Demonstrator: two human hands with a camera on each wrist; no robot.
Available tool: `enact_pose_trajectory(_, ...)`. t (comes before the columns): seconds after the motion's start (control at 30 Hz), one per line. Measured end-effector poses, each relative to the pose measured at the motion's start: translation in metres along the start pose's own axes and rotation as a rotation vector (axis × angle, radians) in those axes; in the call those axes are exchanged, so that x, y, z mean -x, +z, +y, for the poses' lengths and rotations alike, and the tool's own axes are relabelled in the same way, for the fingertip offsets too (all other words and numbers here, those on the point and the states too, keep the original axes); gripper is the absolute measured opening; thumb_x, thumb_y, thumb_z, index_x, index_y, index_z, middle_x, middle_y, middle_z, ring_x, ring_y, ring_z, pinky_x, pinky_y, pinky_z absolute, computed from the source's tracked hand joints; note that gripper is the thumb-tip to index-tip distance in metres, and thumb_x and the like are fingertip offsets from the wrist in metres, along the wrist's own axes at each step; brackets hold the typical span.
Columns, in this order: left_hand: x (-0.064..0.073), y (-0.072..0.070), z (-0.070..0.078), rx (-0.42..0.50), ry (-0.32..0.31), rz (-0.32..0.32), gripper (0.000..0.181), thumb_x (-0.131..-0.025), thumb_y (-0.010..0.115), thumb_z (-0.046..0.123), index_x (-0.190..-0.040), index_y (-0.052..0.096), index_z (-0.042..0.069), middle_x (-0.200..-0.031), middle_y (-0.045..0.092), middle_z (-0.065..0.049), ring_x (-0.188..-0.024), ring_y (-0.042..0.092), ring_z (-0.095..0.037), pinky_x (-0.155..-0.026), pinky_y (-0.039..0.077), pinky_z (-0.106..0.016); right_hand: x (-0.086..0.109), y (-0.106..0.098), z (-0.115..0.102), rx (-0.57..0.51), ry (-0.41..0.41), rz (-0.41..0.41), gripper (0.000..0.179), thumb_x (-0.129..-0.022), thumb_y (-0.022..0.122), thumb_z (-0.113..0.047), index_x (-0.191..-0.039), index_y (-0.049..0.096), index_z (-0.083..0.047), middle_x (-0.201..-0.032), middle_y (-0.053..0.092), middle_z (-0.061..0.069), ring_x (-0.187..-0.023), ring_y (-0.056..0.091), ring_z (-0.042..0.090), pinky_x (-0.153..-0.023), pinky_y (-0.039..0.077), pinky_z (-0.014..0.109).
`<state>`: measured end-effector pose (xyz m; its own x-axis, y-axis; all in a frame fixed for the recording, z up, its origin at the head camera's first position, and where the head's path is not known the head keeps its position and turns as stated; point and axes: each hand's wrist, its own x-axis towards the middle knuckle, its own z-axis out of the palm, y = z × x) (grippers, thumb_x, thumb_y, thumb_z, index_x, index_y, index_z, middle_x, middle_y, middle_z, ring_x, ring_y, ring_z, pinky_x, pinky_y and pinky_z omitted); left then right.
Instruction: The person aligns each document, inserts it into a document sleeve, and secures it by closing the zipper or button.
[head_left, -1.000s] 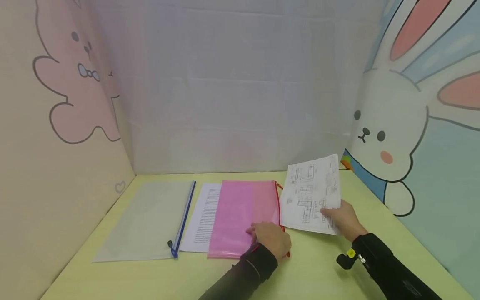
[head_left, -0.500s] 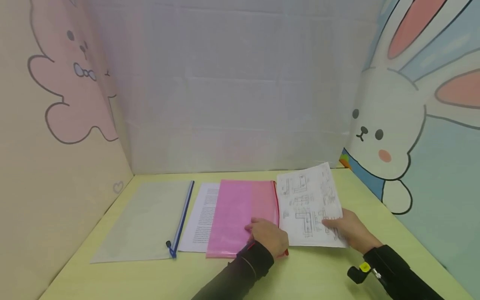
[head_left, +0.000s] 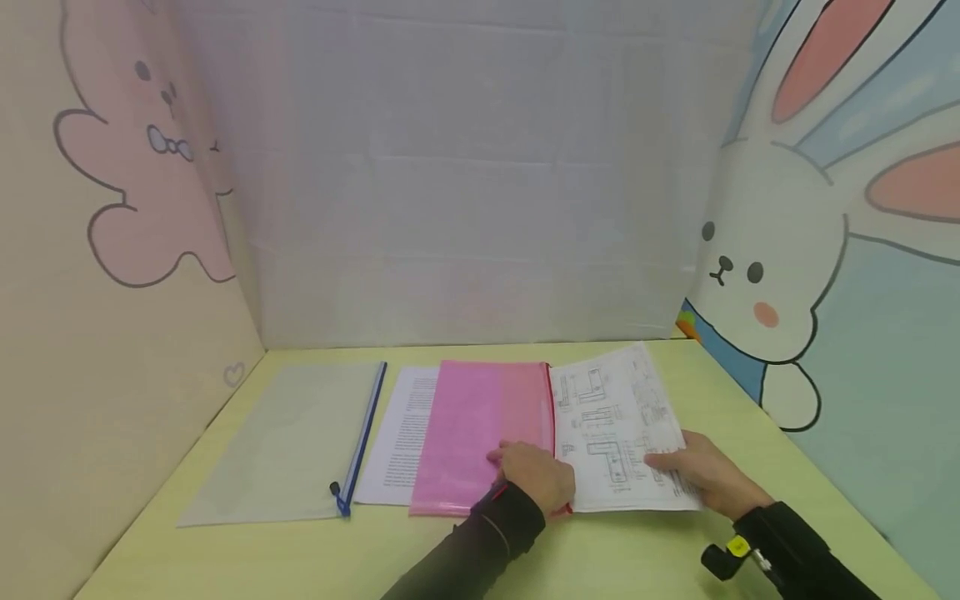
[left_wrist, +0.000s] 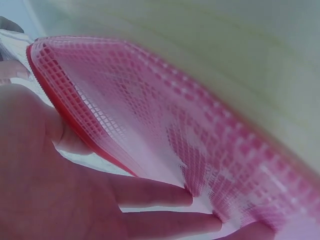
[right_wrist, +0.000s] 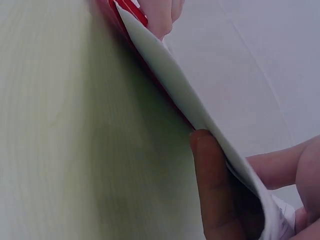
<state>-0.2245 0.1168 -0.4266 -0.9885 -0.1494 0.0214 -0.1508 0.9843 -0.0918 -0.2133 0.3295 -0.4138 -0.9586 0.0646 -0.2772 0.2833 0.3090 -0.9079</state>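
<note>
A pink mesh zip folder (head_left: 465, 417) lies in the middle of the table, its red zip edge facing right. My left hand (head_left: 536, 475) holds the folder near its front right corner, thumb at the red edge and fingers over the pink sheet. To the right, my right hand (head_left: 712, 475) grips printed papers (head_left: 600, 442) with drawings, thumb on top and fingers underneath. The papers' left edge meets the folder's red edge. In the right wrist view, the edge of the papers (right_wrist: 170, 72) is tilted above the table, with a finger (right_wrist: 212, 180) below it.
A clear zip folder (head_left: 288, 442) with a blue zip lies on the left. A sheet of printed text (head_left: 405, 433) sticks out from the pink folder's left side. Walls with cartoon animals stand left and right, and a white sheet (head_left: 465, 167) hangs behind the table (head_left: 300, 558).
My right hand has brought the papers down and nearer to me, and their left edge now lines up with the red edge. The left hand stays on the pink folder.
</note>
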Motion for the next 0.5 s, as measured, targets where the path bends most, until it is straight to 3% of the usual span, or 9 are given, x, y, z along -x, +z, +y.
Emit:
enact_pose_trajectory(0.07,0.000,0.001,-0.002,-0.024,0.011,0.009,0.057,-0.090,0.055,0.048,-0.117,0.075,0.002,-0.127,0.066,-0.018,-0.110,0.062,-0.035,-0.080,0.054,-0.044,-0.002,0.003,0.000,-0.002,-0.002,-0.005,0.063,-0.096,0.067,-0.005,-0.148,0.035,0.010,-0.105,0.069,0.011,-0.084,0.070,0.025,-0.072,0.057,0.037)
enact_pose_trajectory(0.17,0.001,0.001,-0.005,-0.073,0.022,0.029,0.063,-0.089,0.054,0.055,-0.112,0.075,0.000,-0.116,0.069,-0.019,-0.093,0.066,-0.034,-0.078,0.055,-0.043,-0.005,0.007,0.001,0.001,-0.012,-0.017,0.059,-0.095,0.066,-0.004,-0.145,0.037,0.010,-0.103,0.070,0.011,-0.084,0.070,0.025,-0.072,0.057,0.037)
enact_pose_trajectory(0.27,0.001,0.003,-0.006,-0.014,-0.025,0.049,0.068,-0.084,0.059,0.057,-0.113,0.073,-0.004,-0.112,0.068,-0.025,-0.087,0.067,-0.038,-0.078,0.054,-0.046,-0.009,0.011,0.004,0.005,-0.024,-0.027,0.056,-0.094,0.067,-0.003,-0.142,0.041,0.011,-0.100,0.071,0.010,-0.084,0.070,0.025,-0.072,0.057,0.037)
enact_pose_trajectory(0.37,0.001,0.003,-0.008,0.063,-0.040,0.049,0.076,-0.081,0.063,0.059,-0.120,0.068,-0.006,-0.123,0.062,-0.031,-0.100,0.065,-0.043,-0.078,0.055,-0.050,-0.014,0.015,0.006,0.011,-0.035,-0.035,0.054,-0.093,0.067,-0.002,-0.140,0.044,0.011,-0.098,0.072,0.010,-0.083,0.071,0.026,-0.071,0.057,0.037)
enact_pose_trajectory(0.5,-0.001,0.005,-0.012,0.056,0.059,-0.008,0.084,-0.086,0.059,0.065,-0.131,0.063,-0.006,-0.137,0.056,-0.029,-0.121,0.059,-0.043,-0.087,0.055,-0.057,-0.019,0.019,0.007,0.014,-0.039,-0.043,0.054,-0.092,0.067,-0.001,-0.139,0.044,0.011,-0.098,0.071,0.010,-0.082,0.071,0.026,-0.070,0.057,0.038)
